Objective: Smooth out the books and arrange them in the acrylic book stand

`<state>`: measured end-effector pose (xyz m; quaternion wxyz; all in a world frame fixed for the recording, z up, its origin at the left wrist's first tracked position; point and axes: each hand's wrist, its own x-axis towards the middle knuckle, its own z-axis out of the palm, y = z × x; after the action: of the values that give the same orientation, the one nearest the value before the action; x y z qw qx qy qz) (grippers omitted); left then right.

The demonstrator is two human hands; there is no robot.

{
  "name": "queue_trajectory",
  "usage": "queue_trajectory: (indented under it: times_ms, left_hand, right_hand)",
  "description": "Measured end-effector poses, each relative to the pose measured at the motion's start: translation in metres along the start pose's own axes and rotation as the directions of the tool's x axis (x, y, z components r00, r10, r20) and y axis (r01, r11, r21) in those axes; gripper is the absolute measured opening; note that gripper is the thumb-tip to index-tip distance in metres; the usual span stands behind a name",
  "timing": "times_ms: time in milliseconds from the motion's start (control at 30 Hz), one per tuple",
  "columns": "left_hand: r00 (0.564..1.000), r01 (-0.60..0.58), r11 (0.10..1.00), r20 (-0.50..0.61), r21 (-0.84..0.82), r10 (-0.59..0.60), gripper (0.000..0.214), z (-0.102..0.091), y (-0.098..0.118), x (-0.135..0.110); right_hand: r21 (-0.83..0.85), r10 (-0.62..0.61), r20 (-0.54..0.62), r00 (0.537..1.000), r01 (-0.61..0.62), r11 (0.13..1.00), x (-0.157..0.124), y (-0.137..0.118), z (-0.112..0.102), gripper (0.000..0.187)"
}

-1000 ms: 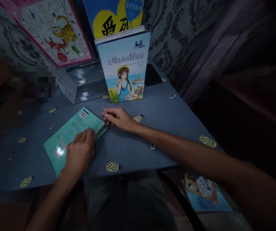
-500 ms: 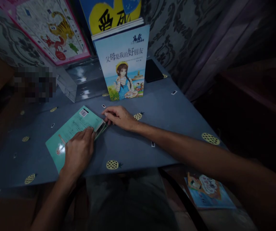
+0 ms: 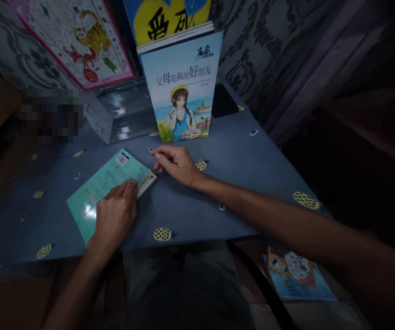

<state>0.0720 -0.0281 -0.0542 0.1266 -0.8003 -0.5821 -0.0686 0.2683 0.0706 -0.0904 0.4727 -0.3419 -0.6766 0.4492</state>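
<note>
A thin green book [image 3: 109,181] lies back cover up on the blue table [image 3: 238,169], its barcode toward the far side. My left hand [image 3: 114,215] rests flat on its near right part, fingers stretched to the book's right edge. My right hand [image 3: 176,162] sits on the table just right of the book's far corner, fingers curled loosely, holding nothing that I can see. A light blue picture book [image 3: 183,87] stands upright behind both hands, in front of several other upright books.
A clear plastic stand [image 3: 114,117] sits at the back left, beside a pink animal poster [image 3: 80,41] leaning on the wall. A dark flat object [image 3: 223,101] lies behind the upright book. Another picture book [image 3: 297,275] lies on the floor at lower right. A curtain hangs at the right.
My right hand has drawn slightly away from the green book's corner, and the book's right edge now lies flat under my left fingers.
</note>
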Motion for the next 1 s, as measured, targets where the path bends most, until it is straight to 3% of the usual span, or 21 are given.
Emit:
queue_trajectory:
  times_ms: [200, 433, 567, 700, 833, 933, 1000]
  left_hand:
    - [0.998, 0.019, 1.0, 0.052, 0.016, -0.02, 0.029, 0.001, 0.001, -0.002]
    - [1.0, -0.005, 0.997, 0.03, 0.076, 0.003, 0.032, 0.008, 0.005, -0.005]
    - [0.999, -0.013, 0.998, 0.035, 0.066, 0.011, 0.032, 0.01, 0.006, -0.007]
    - [0.999, -0.045, 0.994, 0.004, 0.104, 0.044, 0.034, 0.014, 0.009, -0.008]
    - [0.99, -0.095, 0.989, -0.094, 0.116, 0.106, 0.035, 0.016, 0.006, -0.013]
    - [0.986, -0.129, 0.991, -0.103, 0.045, 0.133, 0.038, 0.01, -0.008, -0.027]
    - [0.994, -0.101, 0.995, -0.043, 0.01, 0.101, 0.043, 0.005, -0.027, -0.045]
  right_hand:
    - [-0.021, -0.038, 0.008, 0.999, 0.038, 0.999, -0.004, -0.006, 0.001, 0.022]
    - [-0.216, -0.059, 0.038, 0.998, 0.066, 0.974, -0.009, -0.011, 0.001, 0.025]
    - [-0.316, -0.125, 0.084, 0.989, 0.146, 0.937, -0.01, -0.011, 0.001, 0.026]
    - [-0.49, -0.202, 0.232, 0.951, 0.294, 0.82, -0.012, -0.007, 0.002, 0.022]
    - [-0.587, -0.301, 0.346, 0.889, 0.456, 0.67, -0.013, -0.004, 0.003, 0.018]
    - [-0.58, -0.348, 0.452, 0.821, 0.567, 0.585, -0.013, -0.005, 0.002, 0.016]
    - [-0.591, -0.337, 0.513, 0.79, 0.61, 0.528, -0.014, -0.007, 0.0, 0.019]
